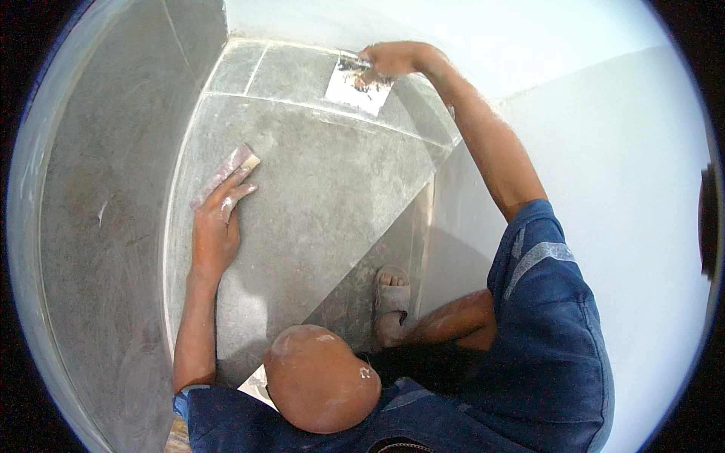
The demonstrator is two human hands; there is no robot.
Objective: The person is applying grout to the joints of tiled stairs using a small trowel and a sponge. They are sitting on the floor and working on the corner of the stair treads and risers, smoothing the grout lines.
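Observation:
My left hand (216, 226) is closed on a long, narrow mauve block (221, 178) with a pale end, exact kind unclear. It is at the left of the grey slab, and white powder coats the fingers. At the far side, my right hand (389, 64) grips a flat, shiny steel trowel (356, 97) near the foot of the white wall. Pale and dark reflections show on the blade. Its handle is mostly hidden under my fingers. Beneath both tools lies the grey stone-like surface (302, 166), crossed by pale joint lines.
A white wall (596, 151) rises at the far side and right. Past a pale edge at left lies a lower grey floor (106, 249). My bent knee (321, 381) is in the near middle, and my sandalled foot (392, 294) stands beside the slab's diagonal edge.

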